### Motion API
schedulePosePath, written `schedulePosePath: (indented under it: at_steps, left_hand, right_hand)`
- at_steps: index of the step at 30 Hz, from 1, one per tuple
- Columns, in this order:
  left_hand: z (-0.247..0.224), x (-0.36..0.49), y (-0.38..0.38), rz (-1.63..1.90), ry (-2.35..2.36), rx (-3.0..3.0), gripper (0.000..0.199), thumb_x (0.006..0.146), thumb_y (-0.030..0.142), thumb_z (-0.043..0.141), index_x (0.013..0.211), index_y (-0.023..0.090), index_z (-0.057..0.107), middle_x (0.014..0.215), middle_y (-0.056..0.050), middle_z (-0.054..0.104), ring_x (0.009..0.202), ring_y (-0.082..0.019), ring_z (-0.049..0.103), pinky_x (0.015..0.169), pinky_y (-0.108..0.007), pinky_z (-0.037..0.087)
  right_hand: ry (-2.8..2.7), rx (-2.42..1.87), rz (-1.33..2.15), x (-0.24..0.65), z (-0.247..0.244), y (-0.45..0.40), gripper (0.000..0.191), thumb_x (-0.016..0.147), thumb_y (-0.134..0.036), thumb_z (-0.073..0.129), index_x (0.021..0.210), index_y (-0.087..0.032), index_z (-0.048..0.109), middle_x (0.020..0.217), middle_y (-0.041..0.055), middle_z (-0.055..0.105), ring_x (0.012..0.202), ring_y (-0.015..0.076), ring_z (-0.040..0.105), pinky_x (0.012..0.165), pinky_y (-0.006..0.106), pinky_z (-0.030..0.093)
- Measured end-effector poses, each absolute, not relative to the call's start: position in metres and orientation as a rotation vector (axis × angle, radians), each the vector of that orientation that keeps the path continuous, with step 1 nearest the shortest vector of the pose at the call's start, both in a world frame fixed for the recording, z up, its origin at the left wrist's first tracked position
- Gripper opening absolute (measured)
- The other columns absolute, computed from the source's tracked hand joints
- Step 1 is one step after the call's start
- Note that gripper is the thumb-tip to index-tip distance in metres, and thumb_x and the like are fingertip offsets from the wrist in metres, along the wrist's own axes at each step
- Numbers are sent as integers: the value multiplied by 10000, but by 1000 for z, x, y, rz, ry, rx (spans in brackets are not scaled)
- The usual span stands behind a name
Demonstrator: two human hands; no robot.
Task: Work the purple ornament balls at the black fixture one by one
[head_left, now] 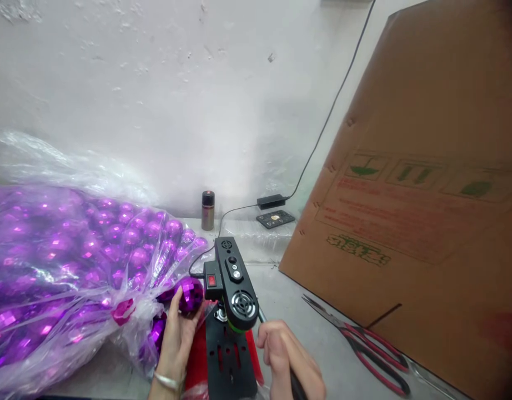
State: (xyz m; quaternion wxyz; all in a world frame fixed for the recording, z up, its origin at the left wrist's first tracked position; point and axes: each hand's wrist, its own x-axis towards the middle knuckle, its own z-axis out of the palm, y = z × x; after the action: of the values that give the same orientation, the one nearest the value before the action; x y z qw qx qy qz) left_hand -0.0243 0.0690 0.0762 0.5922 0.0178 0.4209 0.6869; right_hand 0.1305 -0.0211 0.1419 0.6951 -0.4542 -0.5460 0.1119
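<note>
My left hand (179, 328), with a bracelet at the wrist, has its fingers curled around a shiny purple faceted ball (191, 294). It is just left of a small black bench machine (236, 283), beside its red rocker switch. My right hand (287, 355) is closed on a lever with a metal rod and black grip (296, 386) at the machine's right side. The slotted black base plate (231, 361) of the machine rests over something red (196, 361). Left of my left hand lies a clear plastic bag (156, 261) full of purple balls.
Red-and-black-handled scissors (364, 341) lie on the right, in front of a large leaning cardboard box (426, 166). Against the wall are a dark-capped bottle (207, 211), a black power adapter (272, 201) with its cable, and a flat black patterned object (275, 219).
</note>
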Motion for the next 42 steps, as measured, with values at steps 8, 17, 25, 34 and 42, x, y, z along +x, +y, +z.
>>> schedulePosePath:
  at_steps: [8, 17, 25, 34, 42]
  left_hand:
    - [26, -31, -10, 1452, 761, -2, 546, 1057, 281, 748, 1595, 207, 683, 1234, -157, 927, 1093, -366, 917, 912, -484, 776]
    - [-4, -43, -47, 1340, 1322, 442, 972, 714, 604, 1031, 1524, 253, 624, 1277, -111, 888, 1223, -397, 857, 1101, -507, 687]
    - [-13, -18, -33, 1256, 1588, 1103, 961, 785, 665, 882, 1543, 170, 560, 1508, -257, 774, 1431, -488, 757, 1302, -722, 528]
    - [-26, -9, -7, 1303, 1621, 1606, 688, 839, 496, 829, 1443, 180, 740, 1440, -234, 832, 1370, -489, 797, 1185, -723, 647]
    - [-27, 4, 3, 1233, 1663, 1581, 691, 731, 448, 920, 1359, 182, 809, 1314, -223, 837, 1304, -535, 779, 1147, -772, 618]
  right_hand:
    - [-1468, -865, 96, 153, 155, -6, 405, 1214, -144, 448, 830, -261, 510, 691, -69, 579, 575, 73, 600, 569, 186, 467]
    - [-1474, -867, 94, 151, 157, -9, 387, 1191, -116, 451, 835, -267, 480, 701, -72, 552, 600, 75, 593, 589, 188, 468]
    - [-1506, -885, 118, 150, 163, -10, 359, 1166, -74, 449, 867, -269, 492, 711, -82, 517, 580, 70, 542, 571, 191, 436]
    - [-1536, -897, 160, 154, 159, -13, 352, 1163, -61, 441, 884, -266, 507, 728, -78, 509, 592, 69, 535, 584, 186, 445]
    - [-1563, -889, 221, 157, 153, -16, 314, 1168, -49, 468, 944, -254, 550, 785, -52, 577, 652, 86, 598, 635, 214, 475]
